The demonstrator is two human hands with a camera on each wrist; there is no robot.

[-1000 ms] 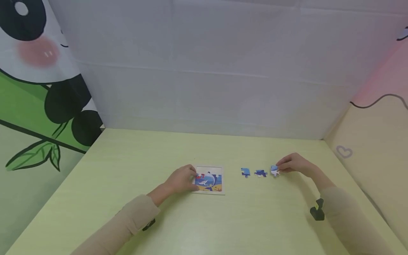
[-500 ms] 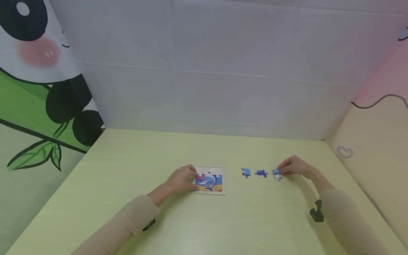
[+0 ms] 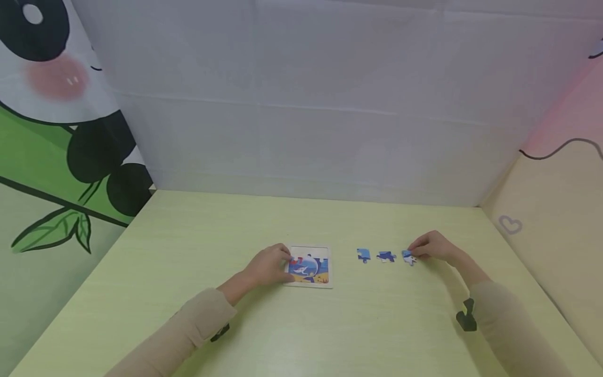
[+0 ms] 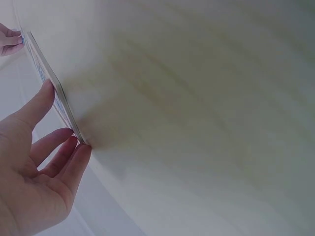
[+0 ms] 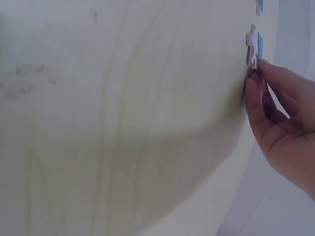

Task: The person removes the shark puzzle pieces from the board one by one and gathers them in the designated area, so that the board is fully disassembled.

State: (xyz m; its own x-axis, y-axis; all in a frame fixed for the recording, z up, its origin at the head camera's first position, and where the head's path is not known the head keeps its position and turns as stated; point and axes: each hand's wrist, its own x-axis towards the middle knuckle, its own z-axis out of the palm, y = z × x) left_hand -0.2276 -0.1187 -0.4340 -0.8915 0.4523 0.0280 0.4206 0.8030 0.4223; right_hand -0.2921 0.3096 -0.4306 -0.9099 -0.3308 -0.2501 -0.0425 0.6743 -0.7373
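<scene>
A square jigsaw puzzle board (image 3: 308, 266) with a pale frame and a partly filled whale picture lies on the table. My left hand (image 3: 267, 266) grips its left side; in the left wrist view the thumb (image 4: 44, 101) lies on one edge and the fingertips touch the corner. My right hand (image 3: 435, 245) pinches a blue-and-white puzzle piece (image 3: 409, 257) between thumb and fingers, low over the table or on it. To its left lie a dark-blue-and-white puzzle piece (image 3: 386, 256) and a light blue puzzle piece (image 3: 363, 255).
The pale yellow-green table (image 3: 301, 330) ends at a grey-white sheet (image 3: 301, 146) at the back. Printed walls stand on the left and right. A dark device (image 3: 466, 317) sits by my right sleeve, and another dark device (image 3: 220, 332) under the left.
My right hand has shifted slightly right and toward me, and the puzzle piece it holds has turned a little. My left hand and the board have stayed put.
</scene>
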